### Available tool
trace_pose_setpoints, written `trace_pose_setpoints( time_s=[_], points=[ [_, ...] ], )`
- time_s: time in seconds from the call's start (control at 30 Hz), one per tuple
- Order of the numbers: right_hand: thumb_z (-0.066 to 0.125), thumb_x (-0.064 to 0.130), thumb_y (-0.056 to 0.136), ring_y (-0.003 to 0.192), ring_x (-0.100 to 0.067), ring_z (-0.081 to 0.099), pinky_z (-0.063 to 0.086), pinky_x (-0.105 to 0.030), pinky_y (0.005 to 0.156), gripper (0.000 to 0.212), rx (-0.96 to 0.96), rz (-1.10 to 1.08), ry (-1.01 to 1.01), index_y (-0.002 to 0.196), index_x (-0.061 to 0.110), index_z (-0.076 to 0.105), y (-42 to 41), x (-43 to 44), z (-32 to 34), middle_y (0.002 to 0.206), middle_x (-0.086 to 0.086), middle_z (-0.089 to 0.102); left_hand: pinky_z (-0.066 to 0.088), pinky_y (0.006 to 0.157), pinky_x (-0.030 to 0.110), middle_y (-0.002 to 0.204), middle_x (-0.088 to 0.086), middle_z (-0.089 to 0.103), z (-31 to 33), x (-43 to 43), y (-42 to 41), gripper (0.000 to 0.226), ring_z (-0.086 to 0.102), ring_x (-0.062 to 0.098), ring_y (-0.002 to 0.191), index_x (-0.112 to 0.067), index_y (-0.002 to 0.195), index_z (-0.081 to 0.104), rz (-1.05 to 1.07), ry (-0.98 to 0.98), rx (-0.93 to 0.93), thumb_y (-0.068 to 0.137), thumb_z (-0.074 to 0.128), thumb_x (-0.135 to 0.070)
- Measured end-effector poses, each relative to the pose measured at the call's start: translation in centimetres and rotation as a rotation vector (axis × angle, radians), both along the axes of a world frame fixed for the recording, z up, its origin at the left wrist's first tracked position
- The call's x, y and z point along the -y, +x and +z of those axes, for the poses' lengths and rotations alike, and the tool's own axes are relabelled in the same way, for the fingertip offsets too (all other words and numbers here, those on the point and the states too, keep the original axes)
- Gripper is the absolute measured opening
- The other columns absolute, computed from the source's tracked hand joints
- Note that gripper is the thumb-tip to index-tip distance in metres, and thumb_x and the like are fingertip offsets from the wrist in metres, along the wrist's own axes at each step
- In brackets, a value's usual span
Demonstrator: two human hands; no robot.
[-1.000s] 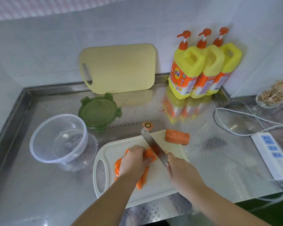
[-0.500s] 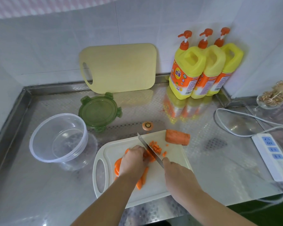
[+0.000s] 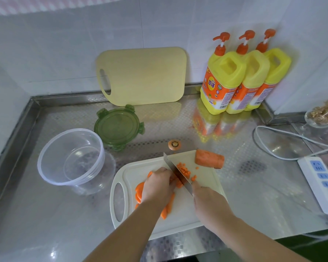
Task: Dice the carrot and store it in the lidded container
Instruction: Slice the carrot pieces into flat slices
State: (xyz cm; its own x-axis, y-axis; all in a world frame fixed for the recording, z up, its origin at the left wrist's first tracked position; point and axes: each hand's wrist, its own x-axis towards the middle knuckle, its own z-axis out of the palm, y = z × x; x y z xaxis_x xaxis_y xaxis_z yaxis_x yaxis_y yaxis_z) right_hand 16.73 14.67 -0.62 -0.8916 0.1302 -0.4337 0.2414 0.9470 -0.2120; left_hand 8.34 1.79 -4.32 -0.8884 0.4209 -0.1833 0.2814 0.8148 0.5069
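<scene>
Clear container point(image 3: 52, 175) open, lid point(image 3: 118, 128) beside — left hand point(image 3: 158, 186) holds carrot strips point(image 3: 169, 206), right hand point(image 3: 207, 202) grips knife point(image 3: 175, 170).

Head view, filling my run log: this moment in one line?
dicing | left hand holds carrot strips | right hand grips knife | container empty

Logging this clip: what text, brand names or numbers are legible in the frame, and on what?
"百强": orange label of the left yellow soap bottle.
Fine print and barcode on that label: too blurred to read.
Labels on the middle bottle and right bottle: too blurred.
Power strip: no readable markings.
</scene>
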Motion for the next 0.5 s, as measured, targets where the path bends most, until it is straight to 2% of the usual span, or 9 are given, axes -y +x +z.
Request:
trace_pose_setpoints(
  time_s=[0.07, 0.17, 0.27, 0.37, 0.5],
  points=[
    [0.029, 0.023, 0.103, 0.082, -0.015, 0.055, 0.032, -0.02, 0.057, 0.032, -0.039, -0.045, -0.051, 0.133, 0.015, 0.036, 0.2, -0.6, -0.1, 0.083, 0.005, 0.049, 0.046, 0.076, 0.031, 0.101, -0.003, 0.059, 0.1, 0.0, 0.1, 0.014, 0.056, 0.018, 0.094, -0.019, 0.092, 0.063, 0.009, -0.001, 0.008, 0.092, 0.053, -0.029],
    [0.026, 0.028, 0.103, 0.072, -0.013, 0.046, 0.026, -0.019, 0.048, 0.03, -0.105, -0.072, -0.072, 0.127, 0.017, 0.04, 0.4, -0.7, 0.4, 0.07, 0.01, 0.036, 0.047, 0.077, 0.031, 0.102, -0.003, 0.059, 0.3, 0.1, 0.1, 0.017, 0.057, 0.018, 0.094, -0.02, 0.096, 0.063, 0.041, -0.005, 0.026, 0.09, 0.055, -0.034],
    [0.028, 0.024, 0.102, 0.07, -0.015, 0.044, 0.03, -0.024, 0.055, 0.028, -0.127, -0.052, -0.055, 0.128, 0.019, 0.038, 0.5, -0.5, 1.1, 0.071, 0.01, 0.035, 0.047, 0.078, 0.033, 0.099, -0.002, 0.06, 0.4, 0.2, 0.3, 0.02, 0.057, 0.019, 0.094, -0.019, 0.095, 0.061, 0.067, -0.005, 0.029, 0.089, 0.057, -0.038],
    [0.032, 0.014, 0.1, 0.067, -0.015, 0.045, 0.025, -0.021, 0.046, 0.026, -0.097, -0.02, -0.021, 0.124, 0.019, 0.039, 0.5, -0.1, 1.5, 0.071, 0.01, 0.036, 0.047, 0.077, 0.033, 0.1, -0.002, 0.06, 0.4, 0.4, 0.4, 0.019, 0.058, 0.02, 0.095, -0.02, 0.093, 0.06, 0.06, -0.015, 0.024, 0.089, 0.056, -0.038],
    [0.033, 0.013, 0.1, 0.062, -0.011, 0.042, 0.022, -0.021, 0.045, 0.029, -0.075, -0.013, -0.005, 0.128, 0.019, 0.035, 0.8, 0.2, 1.6, 0.069, 0.01, 0.033, 0.05, 0.079, 0.033, 0.101, -0.002, 0.06, 0.5, 0.4, 0.3, 0.016, 0.06, 0.019, 0.093, -0.02, 0.096, 0.061, 0.051, -0.014, 0.03, 0.09, 0.056, -0.034]
  ],
)
